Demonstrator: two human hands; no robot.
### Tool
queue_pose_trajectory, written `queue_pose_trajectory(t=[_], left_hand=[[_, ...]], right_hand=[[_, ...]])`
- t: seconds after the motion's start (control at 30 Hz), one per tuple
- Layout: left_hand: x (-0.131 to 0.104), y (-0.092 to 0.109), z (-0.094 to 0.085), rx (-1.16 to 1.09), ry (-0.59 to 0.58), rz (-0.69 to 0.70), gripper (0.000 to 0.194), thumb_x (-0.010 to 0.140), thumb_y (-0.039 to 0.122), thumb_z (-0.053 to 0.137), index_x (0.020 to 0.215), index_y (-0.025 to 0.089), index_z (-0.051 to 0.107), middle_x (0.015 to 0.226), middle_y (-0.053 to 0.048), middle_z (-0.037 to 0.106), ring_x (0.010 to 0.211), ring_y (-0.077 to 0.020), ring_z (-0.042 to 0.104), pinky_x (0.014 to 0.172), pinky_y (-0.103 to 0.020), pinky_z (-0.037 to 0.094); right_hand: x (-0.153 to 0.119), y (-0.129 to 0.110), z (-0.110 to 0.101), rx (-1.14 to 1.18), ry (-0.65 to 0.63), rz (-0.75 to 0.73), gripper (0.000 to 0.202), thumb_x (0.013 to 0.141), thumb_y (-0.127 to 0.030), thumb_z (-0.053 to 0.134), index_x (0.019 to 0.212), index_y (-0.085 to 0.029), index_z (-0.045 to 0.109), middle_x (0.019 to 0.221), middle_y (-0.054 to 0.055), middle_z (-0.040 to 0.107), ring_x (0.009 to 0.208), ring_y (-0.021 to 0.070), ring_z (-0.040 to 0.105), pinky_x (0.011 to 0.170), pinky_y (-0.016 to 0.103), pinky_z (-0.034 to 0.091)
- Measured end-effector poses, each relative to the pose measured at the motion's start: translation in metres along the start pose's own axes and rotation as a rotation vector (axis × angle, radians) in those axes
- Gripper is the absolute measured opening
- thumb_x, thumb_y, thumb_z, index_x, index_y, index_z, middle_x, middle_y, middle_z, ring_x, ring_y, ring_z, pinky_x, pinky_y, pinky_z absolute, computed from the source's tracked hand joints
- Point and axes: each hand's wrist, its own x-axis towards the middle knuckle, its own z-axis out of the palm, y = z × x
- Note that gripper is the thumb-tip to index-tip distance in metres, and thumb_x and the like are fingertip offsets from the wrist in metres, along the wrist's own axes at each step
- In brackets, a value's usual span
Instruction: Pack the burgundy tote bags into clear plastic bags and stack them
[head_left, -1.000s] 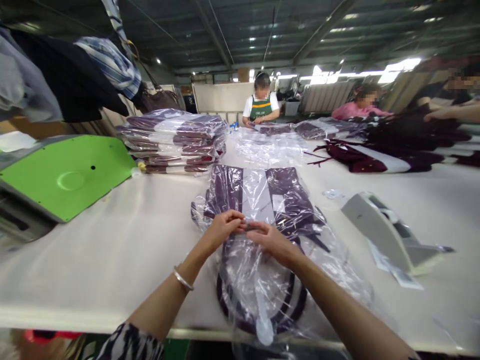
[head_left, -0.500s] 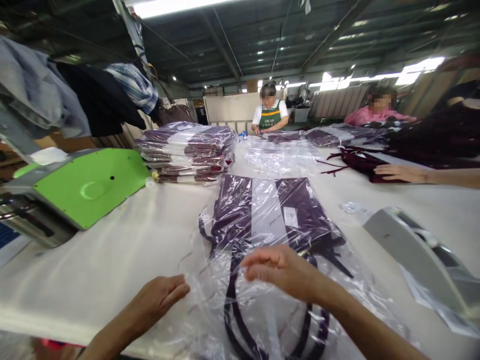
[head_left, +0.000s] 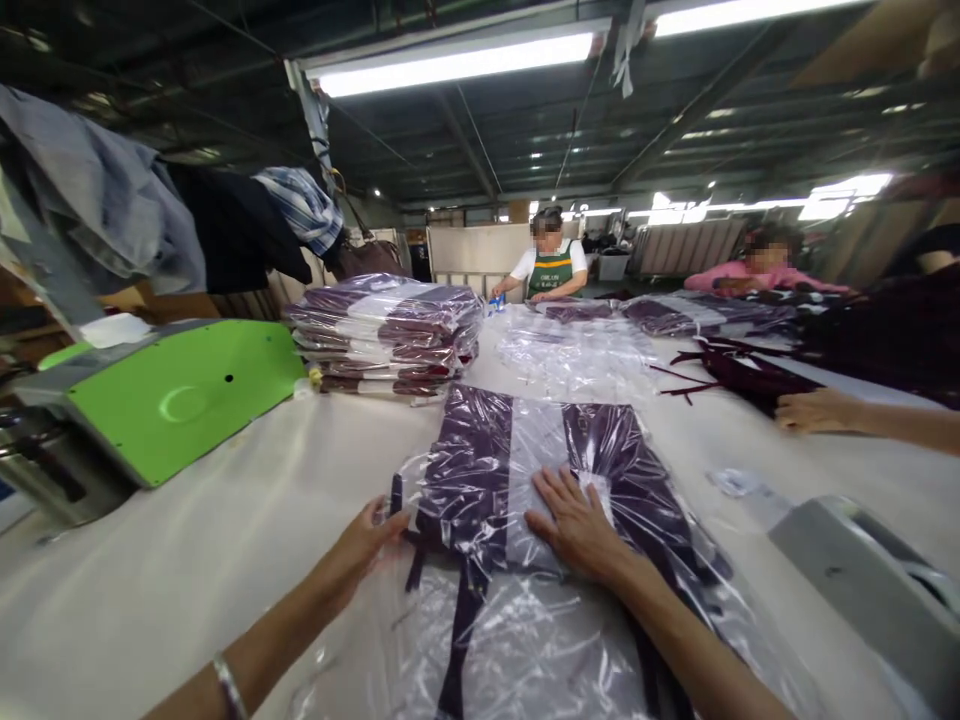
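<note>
A dark purple handbag lies flat before me inside a clear plastic bag. A pale band runs down its middle, and a small white label shows through the film. Dark straps stretch from it toward me. My right hand is pressed flat on the wrapped handbag, fingers spread, over the band and beside the label. At the left edge, my left hand has thumb and fingers closed on the plastic, next to a short dark strap end.
Wrapped bags stand in a stack behind, beside clear plastic sleeves. A green machine stands left, a grey dispenser-like device right. A co-worker's hand touches dark bags. Two people work farther back.
My right hand has moved forward from above the straps and now lies flat on the handbag. My left hand has come forward to the plastic's left edge. The view has tilted up.
</note>
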Motion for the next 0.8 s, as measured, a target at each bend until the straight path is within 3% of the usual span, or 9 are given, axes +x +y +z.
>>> queue_pose_trajectory(t=[0.1, 0.23, 0.37, 0.5, 0.6, 0.7, 0.8], left_hand=[[-0.006, 0.009, 0.009, -0.050, -0.152, -0.122, 0.084, 0.063, 0.072, 0.082, 0.121, 0.015, 0.065, 0.114, -0.016, 0.074, 0.098, -0.0289, 0.072, 0.082, -0.037, 0.057], [-0.004, 0.022, 0.018, 0.004, -0.171, -0.207, 0.073, 0.057, 0.069, 0.086, 0.102, 0.014, 0.072, 0.090, -0.012, 0.077, 0.080, -0.0263, 0.072, 0.067, -0.032, 0.055], [0.001, 0.029, 0.021, 0.083, -0.213, -0.210, 0.063, 0.054, 0.065, 0.087, 0.091, 0.015, 0.074, 0.075, -0.007, 0.075, 0.077, -0.0271, 0.072, 0.065, -0.032, 0.056], [0.009, 0.023, 0.016, 0.235, -0.170, -0.198, 0.067, 0.054, 0.069, 0.083, 0.098, 0.019, 0.074, 0.083, -0.006, 0.078, 0.086, -0.0313, 0.074, 0.072, -0.037, 0.060], [0.016, 0.003, 0.000, 0.398, -0.080, -0.080, 0.076, 0.052, 0.069, 0.083, 0.109, 0.020, 0.070, 0.093, -0.008, 0.079, 0.095, -0.0356, 0.074, 0.079, -0.040, 0.061], [0.016, -0.023, -0.027, 0.661, 0.038, 0.092, 0.091, 0.059, 0.067, 0.080, 0.132, 0.018, 0.057, 0.100, -0.012, 0.079, 0.095, -0.0390, 0.074, 0.083, -0.046, 0.061], [0.011, -0.037, -0.054, 0.966, 0.124, 0.347, 0.102, 0.077, 0.065, 0.065, 0.160, 0.027, 0.019, 0.122, -0.011, 0.075, 0.096, -0.0398, 0.075, 0.082, -0.055, 0.062]], right_hand=[[0.001, 0.001, -0.002, 0.037, 0.015, -0.030, 0.074, 0.100, -0.066, 0.036, 0.159, -0.022, 0.037, 0.168, 0.010, 0.025, 0.157, 0.0373, 0.009, 0.122, 0.070, 0.008], [0.001, 0.014, -0.014, 0.226, 0.052, -0.027, 0.073, 0.100, -0.064, 0.037, 0.159, -0.020, 0.037, 0.168, 0.012, 0.027, 0.157, 0.0337, 0.015, 0.125, 0.062, 0.013], [-0.020, 0.022, -0.031, 0.322, 0.184, -0.016, 0.071, 0.102, -0.063, 0.037, 0.158, -0.020, 0.040, 0.167, 0.013, 0.029, 0.156, 0.0319, 0.021, 0.126, 0.058, 0.013], [-0.046, 0.008, -0.032, 0.232, 0.031, -0.187, 0.068, 0.095, -0.063, 0.056, 0.154, -0.030, 0.047, 0.166, 0.008, 0.032, 0.156, 0.0375, 0.019, 0.123, 0.067, 0.001], [-0.052, 0.002, -0.019, 0.187, -0.025, -0.216, 0.072, 0.092, -0.059, 0.064, 0.155, -0.033, 0.043, 0.167, 0.007, 0.029, 0.155, 0.0386, 0.019, 0.122, 0.070, 0.001], [-0.051, 0.005, -0.009, 0.189, -0.009, -0.222, 0.075, 0.090, -0.058, 0.068, 0.156, -0.036, 0.040, 0.167, 0.007, 0.027, 0.156, 0.0387, 0.018, 0.121, 0.071, 0.002], [-0.049, 0.008, -0.013, 0.217, -0.018, -0.230, 0.079, 0.087, -0.062, 0.070, 0.156, -0.034, 0.042, 0.167, 0.009, 0.029, 0.155, 0.0396, 0.018, 0.121, 0.071, 0.002]])
